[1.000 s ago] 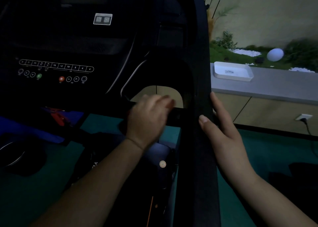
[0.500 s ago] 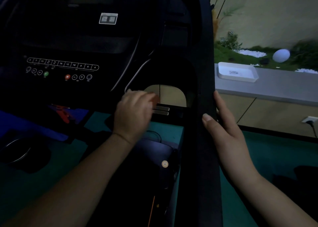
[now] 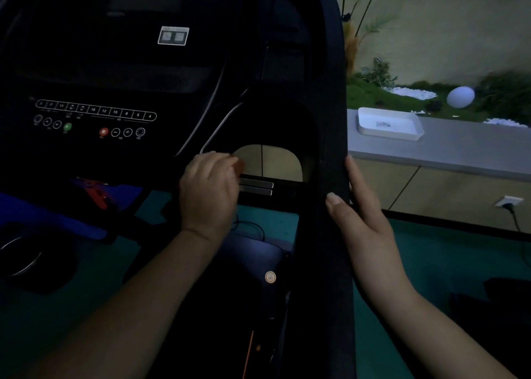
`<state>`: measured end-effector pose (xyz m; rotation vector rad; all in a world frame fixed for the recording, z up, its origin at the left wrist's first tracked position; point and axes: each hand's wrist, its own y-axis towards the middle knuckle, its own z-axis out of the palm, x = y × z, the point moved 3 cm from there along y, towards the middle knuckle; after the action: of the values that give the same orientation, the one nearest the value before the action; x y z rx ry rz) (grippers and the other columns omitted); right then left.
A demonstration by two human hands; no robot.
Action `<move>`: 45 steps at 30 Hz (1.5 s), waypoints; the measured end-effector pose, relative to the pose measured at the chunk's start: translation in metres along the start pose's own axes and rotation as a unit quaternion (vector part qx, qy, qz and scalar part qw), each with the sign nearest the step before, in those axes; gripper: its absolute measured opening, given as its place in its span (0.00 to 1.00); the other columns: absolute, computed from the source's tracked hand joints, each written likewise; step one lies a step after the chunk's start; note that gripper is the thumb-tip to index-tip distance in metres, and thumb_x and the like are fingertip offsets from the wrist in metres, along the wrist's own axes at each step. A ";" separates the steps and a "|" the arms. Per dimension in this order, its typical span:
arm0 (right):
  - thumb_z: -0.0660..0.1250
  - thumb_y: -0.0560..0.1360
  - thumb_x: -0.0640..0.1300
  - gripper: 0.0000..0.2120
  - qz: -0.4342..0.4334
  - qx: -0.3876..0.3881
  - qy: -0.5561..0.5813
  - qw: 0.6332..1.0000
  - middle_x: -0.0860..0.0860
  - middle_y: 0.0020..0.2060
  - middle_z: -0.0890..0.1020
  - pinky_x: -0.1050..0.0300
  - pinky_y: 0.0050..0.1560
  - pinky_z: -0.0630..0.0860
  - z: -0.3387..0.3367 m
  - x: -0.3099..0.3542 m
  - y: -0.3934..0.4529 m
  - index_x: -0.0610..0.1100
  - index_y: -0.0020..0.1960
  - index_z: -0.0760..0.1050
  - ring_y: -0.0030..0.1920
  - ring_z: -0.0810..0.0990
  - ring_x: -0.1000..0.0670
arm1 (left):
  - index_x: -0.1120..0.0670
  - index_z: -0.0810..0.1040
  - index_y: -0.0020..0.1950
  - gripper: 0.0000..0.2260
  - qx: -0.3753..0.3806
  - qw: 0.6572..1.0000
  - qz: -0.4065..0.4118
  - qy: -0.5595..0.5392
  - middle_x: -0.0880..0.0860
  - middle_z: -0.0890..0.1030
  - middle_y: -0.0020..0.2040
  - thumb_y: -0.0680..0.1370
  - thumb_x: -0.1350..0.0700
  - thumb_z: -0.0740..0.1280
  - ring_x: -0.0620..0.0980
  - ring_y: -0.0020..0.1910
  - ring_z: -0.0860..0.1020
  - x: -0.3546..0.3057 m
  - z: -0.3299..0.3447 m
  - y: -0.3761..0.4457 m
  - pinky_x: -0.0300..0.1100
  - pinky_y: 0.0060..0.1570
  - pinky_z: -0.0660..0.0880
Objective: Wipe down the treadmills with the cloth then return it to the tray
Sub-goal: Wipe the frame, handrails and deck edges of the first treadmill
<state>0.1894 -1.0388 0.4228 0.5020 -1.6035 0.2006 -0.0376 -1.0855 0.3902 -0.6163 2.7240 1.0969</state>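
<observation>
The dark treadmill console with lit buttons fills the upper left. My left hand is fisted on the crossbar below it, and a small reddish-brown bit of what looks like the cloth peeks out at the fingertips; the rest is hidden in the hand. Two silver strips on the bar show just right of that hand. My right hand lies flat against the treadmill's right upright, thumb on its front, fingers straight along its side. The white tray sits empty on the grey counter at the right.
Behind the counter are fake grass, plants and a white egg-shaped lamp. A wall socket with a plugged cord is on the cabinet front. Green floor mat lies on both sides. A red-and-blue item hangs below the console.
My left hand has slid left along the crossbar, uncovering the two silver strips. My right hand stays on the upright.
</observation>
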 end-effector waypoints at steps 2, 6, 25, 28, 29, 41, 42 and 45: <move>0.62 0.70 0.52 0.29 0.000 -0.004 0.001 1.000 0.64 0.69 0.68 0.57 0.73 0.61 0.001 0.000 0.000 0.61 0.71 0.62 0.67 0.65 0.68 | 0.58 0.81 0.53 0.16 0.018 0.999 0.014 -0.028 0.57 0.81 0.51 0.77 0.57 0.54 0.58 0.51 0.78 -0.041 0.013 -0.003 0.50 0.53 0.74; 0.63 0.70 0.51 0.29 0.002 -0.002 0.001 1.000 0.63 0.69 0.68 0.55 0.73 0.62 0.001 -0.001 0.001 0.61 0.71 0.63 0.68 0.66 0.66 | 0.55 0.79 0.58 0.17 0.071 0.990 0.100 -0.067 0.53 0.81 0.54 0.78 0.53 0.54 0.55 0.50 0.78 -0.080 0.019 -0.006 0.48 0.50 0.75; 0.61 0.71 0.52 0.30 0.004 0.005 -0.009 1.000 0.66 0.68 0.67 0.63 0.71 0.59 -0.001 0.000 0.000 0.60 0.72 0.62 0.67 0.64 0.71 | 0.59 0.80 0.55 0.19 0.034 0.999 0.001 0.016 0.57 0.81 0.52 0.78 0.55 0.52 0.58 0.54 0.77 0.009 -0.004 0.003 0.54 0.61 0.71; 0.61 0.71 0.52 0.30 0.005 0.001 0.002 1.000 0.65 0.68 0.67 0.62 0.71 0.60 0.000 -0.001 0.000 0.61 0.72 0.62 0.67 0.64 0.70 | 0.57 0.80 0.53 0.16 0.015 0.999 -0.040 -0.006 0.55 0.81 0.50 0.78 0.56 0.53 0.56 0.52 0.77 -0.023 0.010 -0.002 0.51 0.57 0.72; 0.61 0.71 0.52 0.30 0.004 0.000 0.004 1.000 0.66 0.68 0.68 0.62 0.70 0.60 0.001 -0.001 0.000 0.60 0.72 0.62 0.67 0.65 0.70 | 0.56 0.80 0.53 0.16 0.024 0.999 -0.014 -0.020 0.53 0.81 0.50 0.78 0.55 0.54 0.55 0.51 0.77 -0.044 0.016 -0.003 0.49 0.54 0.73; 0.61 0.71 0.52 0.29 0.002 0.002 -0.004 1.000 0.68 0.66 0.67 0.73 0.65 0.60 0.000 -0.001 0.001 0.60 0.72 0.61 0.65 0.64 0.73 | 0.60 0.79 0.57 0.19 0.018 1.000 -0.002 -0.009 0.57 0.80 0.54 0.78 0.55 0.52 0.59 0.55 0.77 0.010 -0.004 -0.001 0.54 0.61 0.71; 0.60 0.71 0.52 0.29 0.001 0.002 -0.002 1.000 0.70 0.65 0.67 0.75 0.64 0.60 0.000 0.000 0.001 0.60 0.72 0.61 0.64 0.64 0.74 | 0.59 0.80 0.56 0.18 0.017 1.000 -0.007 -0.023 0.57 0.81 0.52 0.78 0.55 0.53 0.58 0.53 0.77 -0.006 0.001 -0.003 0.52 0.58 0.72; 0.61 0.71 0.52 0.29 0.000 0.001 -0.009 1.000 0.71 0.63 0.68 0.72 0.64 0.61 0.001 0.001 0.001 0.61 0.72 0.61 0.64 0.65 0.72 | 0.57 0.80 0.55 0.16 0.026 0.995 0.047 -0.085 0.54 0.81 0.51 0.77 0.54 0.55 0.55 0.50 0.78 -0.069 0.020 -0.010 0.48 0.52 0.73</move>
<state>0.1884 -1.0381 0.4240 0.5065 -1.6203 0.1988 0.0287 -1.0556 0.3886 -0.3713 2.6483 1.0442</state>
